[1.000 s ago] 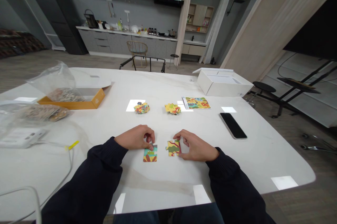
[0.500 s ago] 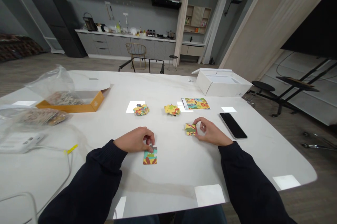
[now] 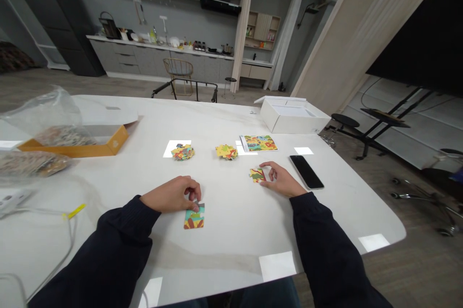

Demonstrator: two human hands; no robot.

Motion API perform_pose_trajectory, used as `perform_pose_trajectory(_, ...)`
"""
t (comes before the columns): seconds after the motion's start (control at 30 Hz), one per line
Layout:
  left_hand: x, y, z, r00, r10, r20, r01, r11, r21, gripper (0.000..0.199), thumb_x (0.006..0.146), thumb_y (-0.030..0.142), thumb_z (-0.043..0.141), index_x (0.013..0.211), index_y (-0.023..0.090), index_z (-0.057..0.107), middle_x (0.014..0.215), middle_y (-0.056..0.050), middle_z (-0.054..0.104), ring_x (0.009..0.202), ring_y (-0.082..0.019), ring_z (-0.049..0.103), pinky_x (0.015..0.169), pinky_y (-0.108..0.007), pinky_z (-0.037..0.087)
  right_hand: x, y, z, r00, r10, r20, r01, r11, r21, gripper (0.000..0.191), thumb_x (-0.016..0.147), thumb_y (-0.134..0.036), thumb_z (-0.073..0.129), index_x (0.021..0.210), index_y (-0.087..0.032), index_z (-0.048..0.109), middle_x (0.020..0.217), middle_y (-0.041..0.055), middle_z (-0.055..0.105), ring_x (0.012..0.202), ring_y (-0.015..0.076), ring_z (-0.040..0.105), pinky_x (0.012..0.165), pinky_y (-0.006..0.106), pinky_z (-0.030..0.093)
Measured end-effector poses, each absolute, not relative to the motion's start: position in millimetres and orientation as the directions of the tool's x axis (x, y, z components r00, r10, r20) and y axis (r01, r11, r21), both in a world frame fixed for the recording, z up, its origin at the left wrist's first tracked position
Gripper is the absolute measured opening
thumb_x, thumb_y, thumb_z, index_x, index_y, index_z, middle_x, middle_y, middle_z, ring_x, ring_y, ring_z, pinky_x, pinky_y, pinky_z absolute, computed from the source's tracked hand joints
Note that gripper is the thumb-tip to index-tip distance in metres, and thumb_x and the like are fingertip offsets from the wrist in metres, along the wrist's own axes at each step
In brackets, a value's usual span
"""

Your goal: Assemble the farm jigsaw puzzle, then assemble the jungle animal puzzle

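Left hand: The left hand (image 3: 172, 195) is pinching narrow, thumb and bent fingers holding the top end of the blue puzzle piece (image 3: 194, 219).
Blue puzzle piece: It is lying flat on the white bench (image 3: 231, 221), poking out on the near side of the left hand.
Right hand: The right hand (image 3: 284, 181) is reaching farther out, its thumb and finger a bit apart, holding the edge of the yellow puzzle piece (image 3: 256, 175).
Yellow puzzle piece: It is sticking out to the left of the right hand; I cannot tell if it is touching the bench.
Piles: One pile (image 3: 183, 153) is sitting straight past the left hand, and another pile (image 3: 226, 152) is sitting past and between both hands.
Picture card: The card (image 3: 259, 143) is lying just past the right hand.
Phone: The black phone (image 3: 306, 172) is lying just to the right of the right hand.
Boxes: The white box (image 3: 293, 119) is standing well past the right hand; the orange box (image 3: 117, 143) is sitting past the left hand, off to its left, with a clear bag (image 3: 54, 113) resting in it.
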State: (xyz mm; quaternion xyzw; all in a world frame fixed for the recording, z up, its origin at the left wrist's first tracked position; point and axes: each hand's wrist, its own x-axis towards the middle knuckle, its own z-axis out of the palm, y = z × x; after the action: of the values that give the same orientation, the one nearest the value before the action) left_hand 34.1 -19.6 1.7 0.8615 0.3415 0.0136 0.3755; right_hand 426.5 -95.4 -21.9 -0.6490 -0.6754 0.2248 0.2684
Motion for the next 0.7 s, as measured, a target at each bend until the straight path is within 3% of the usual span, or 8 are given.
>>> perform_pose_trajectory(0.47,36.1,-19.5,2.0,0.76,0.606,-0.235,0.585,-0.48,0.654,0.027,0.071,0.043,0.078,0.089,0.023,0.075,0.082,-0.002,0.068,0.082,-0.019,0.059,0.07,-0.026,0.041,424.4,-92.4,-27.9,0.022,0.994,0.111,0.755,0.056,-0.653,0.048,0.077,-0.038,0.073,0.12,-0.021,0.065,0.071,-0.0062,0.047,0.064,0.0146,0.048,0.065,0.028,0.043)
perform_pose_trajectory(0.6,36.7,-20.0,3.9,0.764,0.602,-0.232,0.583,-0.492,0.647,0.026,0.075,0.044,0.076,0.089,0.022,0.074,0.081,-0.002,0.068,0.081,-0.019,0.058,0.072,-0.027,0.041,424.3,-92.2,-26.4,0.032,0.995,0.094,0.715,0.043,-0.698,0.051,0.074,-0.038,0.076,0.12,-0.021,0.065,0.07,-0.0066,0.048,0.062,0.0139,0.047,0.063,0.027,0.041)
perform_pose_trajectory(0.7,37.5,-20.3,3.8,0.762,0.611,-0.215,0.579,-0.495,0.648,0.029,0.081,0.048,0.07,0.09,0.022,0.074,0.083,-0.003,0.068,0.081,-0.019,0.058,0.072,-0.027,0.041,419.9,-88.9,-24.2,0.143,0.972,0.188,0.652,0.051,-0.756,0.052,0.074,-0.042,0.075,0.12,-0.02,0.063,0.073,-0.0046,0.051,0.062,0.0147,0.047,0.06,0.028,0.042)
